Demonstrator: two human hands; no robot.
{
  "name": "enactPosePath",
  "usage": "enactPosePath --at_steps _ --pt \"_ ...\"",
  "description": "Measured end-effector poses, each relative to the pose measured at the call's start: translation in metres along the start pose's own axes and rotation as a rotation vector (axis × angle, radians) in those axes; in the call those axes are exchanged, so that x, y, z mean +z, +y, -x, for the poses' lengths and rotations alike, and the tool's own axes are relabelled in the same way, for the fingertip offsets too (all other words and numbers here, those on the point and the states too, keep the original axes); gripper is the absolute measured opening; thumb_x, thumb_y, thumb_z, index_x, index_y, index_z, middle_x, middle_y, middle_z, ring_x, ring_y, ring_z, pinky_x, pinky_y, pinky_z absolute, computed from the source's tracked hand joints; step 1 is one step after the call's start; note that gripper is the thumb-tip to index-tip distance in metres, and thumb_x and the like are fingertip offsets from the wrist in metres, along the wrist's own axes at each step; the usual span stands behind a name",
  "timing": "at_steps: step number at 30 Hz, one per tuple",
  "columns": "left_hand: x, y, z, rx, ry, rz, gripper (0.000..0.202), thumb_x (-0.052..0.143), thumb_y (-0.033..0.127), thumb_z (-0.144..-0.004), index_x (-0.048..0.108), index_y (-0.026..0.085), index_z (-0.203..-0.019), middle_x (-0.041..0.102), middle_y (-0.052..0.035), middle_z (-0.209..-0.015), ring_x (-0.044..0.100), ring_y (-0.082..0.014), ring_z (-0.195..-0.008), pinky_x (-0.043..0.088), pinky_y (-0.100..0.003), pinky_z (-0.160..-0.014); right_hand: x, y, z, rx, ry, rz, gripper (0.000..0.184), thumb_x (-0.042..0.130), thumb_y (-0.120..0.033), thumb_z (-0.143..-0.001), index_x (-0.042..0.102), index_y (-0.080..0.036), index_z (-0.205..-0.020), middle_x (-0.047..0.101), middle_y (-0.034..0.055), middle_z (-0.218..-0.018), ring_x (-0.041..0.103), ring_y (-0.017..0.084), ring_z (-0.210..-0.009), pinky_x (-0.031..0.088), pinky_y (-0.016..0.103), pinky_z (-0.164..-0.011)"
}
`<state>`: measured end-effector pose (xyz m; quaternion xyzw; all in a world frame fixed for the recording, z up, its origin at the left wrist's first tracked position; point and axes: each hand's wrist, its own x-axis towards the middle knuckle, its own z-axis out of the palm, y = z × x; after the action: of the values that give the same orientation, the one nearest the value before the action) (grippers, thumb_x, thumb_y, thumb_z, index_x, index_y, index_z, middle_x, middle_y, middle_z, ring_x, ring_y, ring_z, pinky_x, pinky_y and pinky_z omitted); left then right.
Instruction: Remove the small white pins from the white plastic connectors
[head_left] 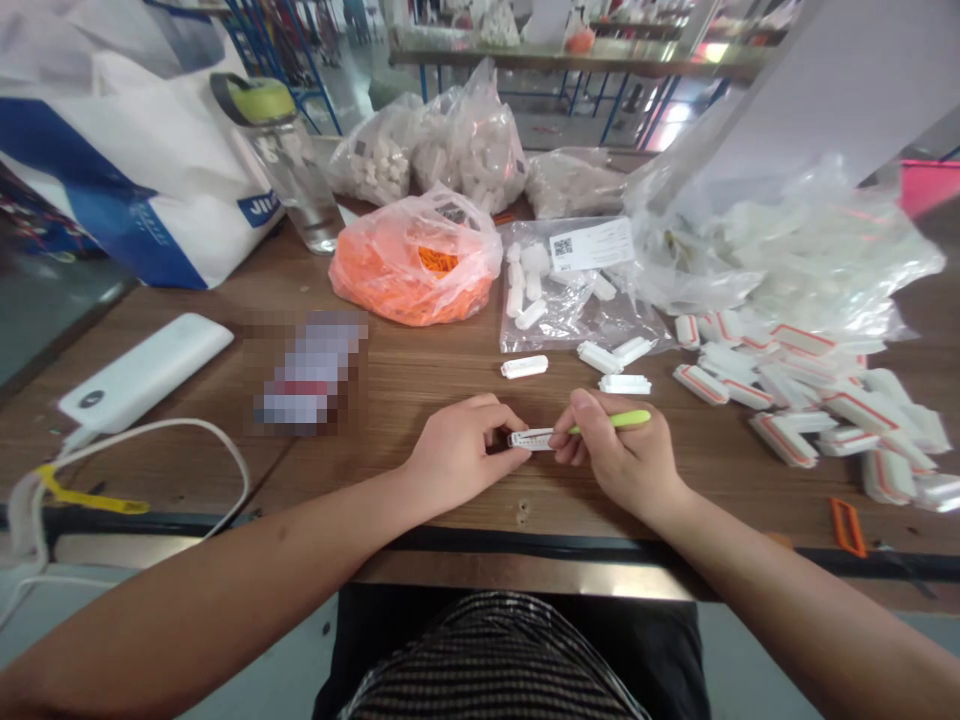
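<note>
My left hand (pixel 466 444) pinches one end of a small, narrow white plastic piece (pixel 531 439) just above the brown table, near its front edge. A row of tiny marks or holes shows along the piece. Closed round a slim tool with a lime-green handle (pixel 630 419), my right hand (pixel 616 447) meets the other end of the piece; the fingers hide the tool's tip. Just beyond the hands lie several loose white plastic pieces (pixel 625 384). To the right is a heap of similar pieces with orange strips (pixel 814 395), and a loose orange frame (pixel 848 527) lies near the edge.
An orange-filled plastic bag (pixel 416 265) and a clear bag of white parts (pixel 532 290) lie ahead. Further back stand bags of white parts (pixel 480 150). A bottle (pixel 296 170), a white power bank (pixel 150 375) with its cable, and a pixelated object (pixel 311 375) occupy the left.
</note>
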<state>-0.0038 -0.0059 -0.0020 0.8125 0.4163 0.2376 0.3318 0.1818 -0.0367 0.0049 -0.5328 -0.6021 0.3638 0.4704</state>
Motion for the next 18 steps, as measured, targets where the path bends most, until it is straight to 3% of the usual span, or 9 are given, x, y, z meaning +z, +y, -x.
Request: enactPosePath --at_steps 8,18 --pt "-0.0003 -0.0007 -0.0001 -0.012 -0.012 -0.009 0.011 0.071 0.026 -0.078 0.071 0.021 -0.087 0.057 0.0026 -0.071 0.05 -0.0107 -0.061 0.04 -0.025 -0.06 0.0002 -0.0016 -0.0057 0.115 0.0 -0.049 0.048 0.051 -0.053 -0.09 0.062 -0.016 -0.062 0.064 0.0033 -0.05 0.06 0.01 -0.039 0.046 0.018 -0.035" --pt "-0.0008 -0.0014 -0.0001 -0.018 -0.019 -0.014 0.013 0.071 0.026 -0.077 0.071 0.022 -0.089 0.057 0.0028 -0.072 0.051 -0.0108 -0.061 0.041 -0.025 -0.061 -0.0048 0.007 -0.0003 0.075 0.028 -0.076 0.046 0.049 -0.048 -0.093 0.064 -0.016 -0.064 0.065 0.0029 -0.053 0.06 0.01 -0.041 0.048 0.018 -0.038"
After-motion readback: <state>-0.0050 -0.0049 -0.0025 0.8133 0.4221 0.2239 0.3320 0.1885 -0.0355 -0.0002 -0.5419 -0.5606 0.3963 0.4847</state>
